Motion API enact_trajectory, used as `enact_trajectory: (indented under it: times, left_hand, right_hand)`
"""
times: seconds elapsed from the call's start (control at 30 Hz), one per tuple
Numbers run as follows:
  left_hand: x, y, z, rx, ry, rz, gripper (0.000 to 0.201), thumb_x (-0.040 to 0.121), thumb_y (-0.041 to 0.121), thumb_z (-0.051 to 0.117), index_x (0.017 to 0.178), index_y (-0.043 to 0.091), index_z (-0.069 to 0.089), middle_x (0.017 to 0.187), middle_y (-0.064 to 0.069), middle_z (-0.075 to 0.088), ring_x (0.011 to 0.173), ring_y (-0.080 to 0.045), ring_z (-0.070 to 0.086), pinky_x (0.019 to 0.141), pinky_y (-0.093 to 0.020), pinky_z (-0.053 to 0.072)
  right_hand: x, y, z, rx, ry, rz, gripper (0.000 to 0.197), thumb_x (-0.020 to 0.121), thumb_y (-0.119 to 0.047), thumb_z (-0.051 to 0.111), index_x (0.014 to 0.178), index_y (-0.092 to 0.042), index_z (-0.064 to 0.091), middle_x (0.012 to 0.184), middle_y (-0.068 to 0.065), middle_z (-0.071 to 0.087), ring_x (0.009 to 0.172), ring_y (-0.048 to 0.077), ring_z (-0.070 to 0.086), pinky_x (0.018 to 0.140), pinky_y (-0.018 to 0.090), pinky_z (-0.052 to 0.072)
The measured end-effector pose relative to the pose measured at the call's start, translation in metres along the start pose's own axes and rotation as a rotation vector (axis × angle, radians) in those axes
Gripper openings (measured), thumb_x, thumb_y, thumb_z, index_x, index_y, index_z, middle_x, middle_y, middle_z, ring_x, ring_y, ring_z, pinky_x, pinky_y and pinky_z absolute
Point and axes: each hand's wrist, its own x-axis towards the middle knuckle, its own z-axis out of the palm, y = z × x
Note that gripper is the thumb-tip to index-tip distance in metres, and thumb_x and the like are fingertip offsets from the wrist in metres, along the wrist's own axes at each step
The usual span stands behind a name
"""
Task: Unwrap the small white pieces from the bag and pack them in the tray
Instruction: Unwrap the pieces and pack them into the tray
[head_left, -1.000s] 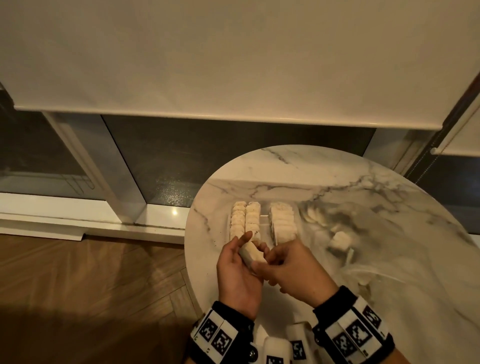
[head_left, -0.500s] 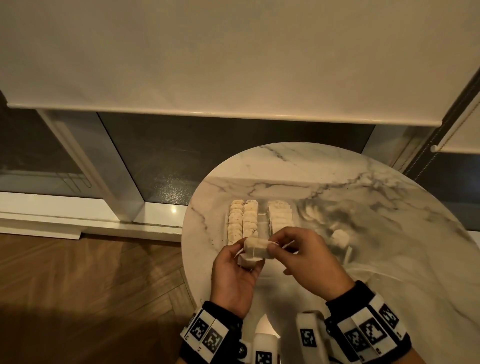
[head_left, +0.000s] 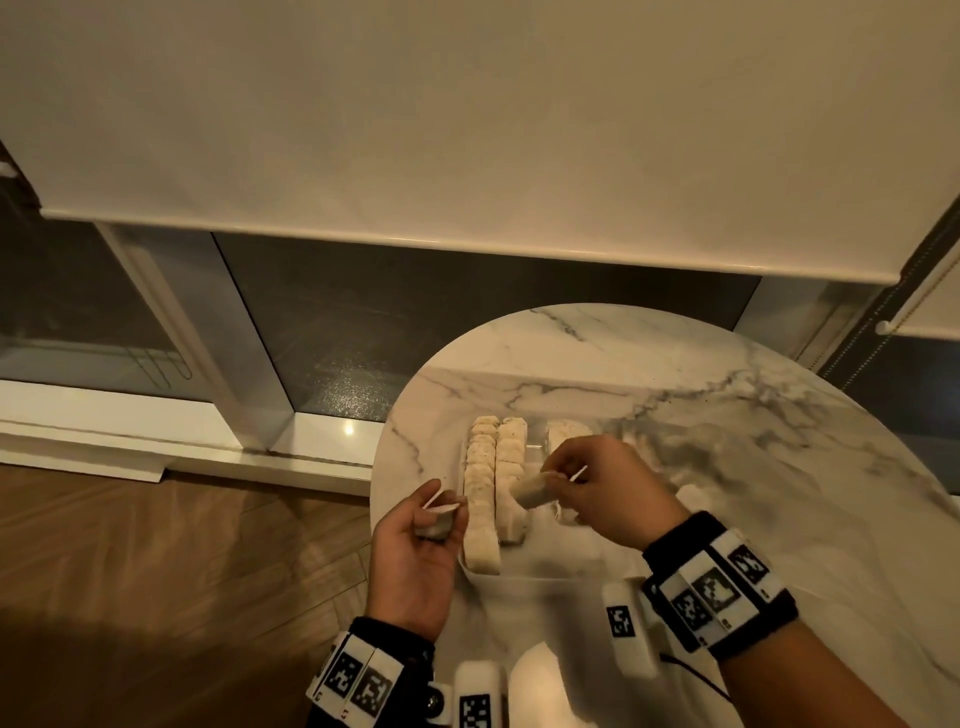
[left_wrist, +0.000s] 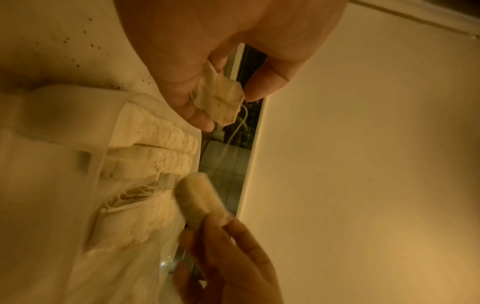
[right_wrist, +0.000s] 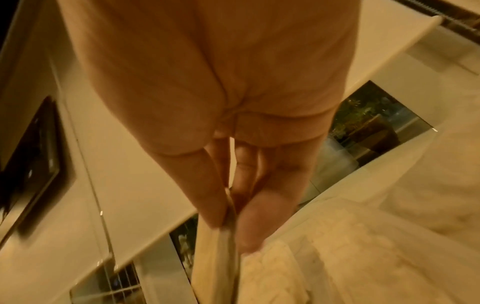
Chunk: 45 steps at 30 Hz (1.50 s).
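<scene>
Over the tray (head_left: 470, 564), with the left hand (head_left: 415, 551) pinching the wrapper (head_left: 439, 519), the right hand (head_left: 608, 493), gripping a white piece (head_left: 530, 491), should seat it snugly against the packed rows (head_left: 496, 478).

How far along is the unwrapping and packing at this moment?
Done: two long rows of white pieces and part of a third row already sit in the tray. In hand: the right hand holds a piece above the tray, while the left hand pinches what looks like its pulled-off wrapper. Left: setting this piece down; how many remain in the bag cannot be told.
</scene>
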Motion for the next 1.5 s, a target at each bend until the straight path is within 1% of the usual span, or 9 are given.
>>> enact_trajectory:
  times: [0.17,0.33,0.5,0.67,0.9,1.13,1.23,1.37,1.5]
  left_hand:
    - [0.008,0.009,-0.011,-0.024,0.033,-0.008,0.045,0.065,-0.008,0.038,0.104,-0.002,0.059,0.102,-0.019,0.056,0.096,-0.033,0.057,0.094,-0.036,0.051]
    - [0.020,0.017,-0.027,-0.065,0.140,0.019,0.025,0.090,-0.010,0.040,0.103,0.002,0.059,0.115,-0.018,0.053,0.098,-0.029,0.058,0.088,-0.032,0.054]
    - [0.021,0.040,-0.038,-0.135,0.157,0.029,0.009,0.094,0.000,0.050,0.095,0.005,0.057,0.104,-0.016,0.059,0.089,-0.024,0.060,0.073,-0.026,0.057]
    - [0.020,0.040,-0.039,-0.111,0.159,0.024,0.010,0.095,-0.001,0.048,0.092,0.005,0.056,0.101,-0.016,0.058,0.086,-0.024,0.060,0.070,-0.024,0.057]
    - [0.023,0.026,-0.036,-0.055,0.112,0.007,0.008,0.093,-0.002,0.053,0.093,0.002,0.059,0.113,-0.018,0.061,0.092,-0.026,0.062,0.073,-0.025,0.059]
    - [0.018,0.012,-0.027,0.108,0.059,0.027,0.011,0.091,0.004,0.062,0.102,0.002,0.064,0.103,-0.018,0.065,0.085,-0.025,0.066,0.066,-0.029,0.061]
    - [0.007,0.004,-0.015,0.295,0.012,0.051,0.012,0.091,0.005,0.064,0.102,0.008,0.067,0.086,-0.013,0.070,0.079,-0.022,0.067,0.066,-0.031,0.058]
    - [-0.007,-0.008,-0.003,0.453,-0.095,0.091,0.031,0.085,0.010,0.074,0.115,0.017,0.068,0.095,-0.013,0.076,0.081,-0.021,0.071,0.063,-0.030,0.056]
    - [-0.013,-0.017,0.003,0.500,-0.135,0.093,0.033,0.086,0.007,0.072,0.117,0.017,0.066,0.100,-0.017,0.076,0.083,-0.022,0.073,0.064,-0.031,0.057]
  right_hand:
    - [0.026,-0.009,0.016,-0.430,-0.349,0.085,0.013,0.080,-0.018,0.079,0.091,-0.023,0.073,0.080,-0.008,0.066,0.078,0.011,0.065,0.070,0.026,0.054]
    - [0.046,-0.020,0.036,-0.593,-0.501,0.085,0.021,0.085,-0.016,0.077,0.105,-0.015,0.075,0.089,0.001,0.069,0.078,0.014,0.063,0.070,0.026,0.055]
    - [0.059,-0.023,0.047,-0.650,-0.497,0.082,0.022,0.084,-0.019,0.077,0.105,-0.013,0.075,0.094,0.006,0.072,0.072,0.018,0.062,0.074,0.032,0.058]
    - [0.069,-0.024,0.052,-0.632,-0.512,0.080,0.016,0.083,-0.014,0.077,0.099,-0.015,0.078,0.088,0.005,0.072,0.087,0.023,0.072,0.080,0.033,0.060]
    - [0.076,-0.022,0.052,-0.680,-0.448,0.013,0.029,0.082,-0.026,0.080,0.109,-0.015,0.074,0.108,0.007,0.072,0.091,0.021,0.066,0.079,0.028,0.053]
    - [0.070,-0.023,0.033,-0.295,-0.143,-0.014,0.017,0.089,-0.044,0.067,0.090,-0.027,0.072,0.089,-0.005,0.068,0.082,0.014,0.064,0.073,0.027,0.049]
    - [0.052,-0.031,0.024,-0.062,-0.211,-0.083,0.022,0.086,-0.049,0.071,0.095,-0.028,0.074,0.087,-0.009,0.069,0.073,0.006,0.063,0.061,0.021,0.047]
    - [0.034,-0.031,0.020,0.033,-0.308,-0.180,0.019,0.086,-0.033,0.077,0.098,-0.018,0.076,0.081,-0.010,0.069,0.063,-0.005,0.059,0.053,0.007,0.040]
    - [0.025,-0.023,0.014,0.145,-0.279,-0.179,0.012,0.088,-0.021,0.076,0.086,-0.010,0.075,0.064,-0.014,0.065,0.056,-0.003,0.057,0.054,0.014,0.048]
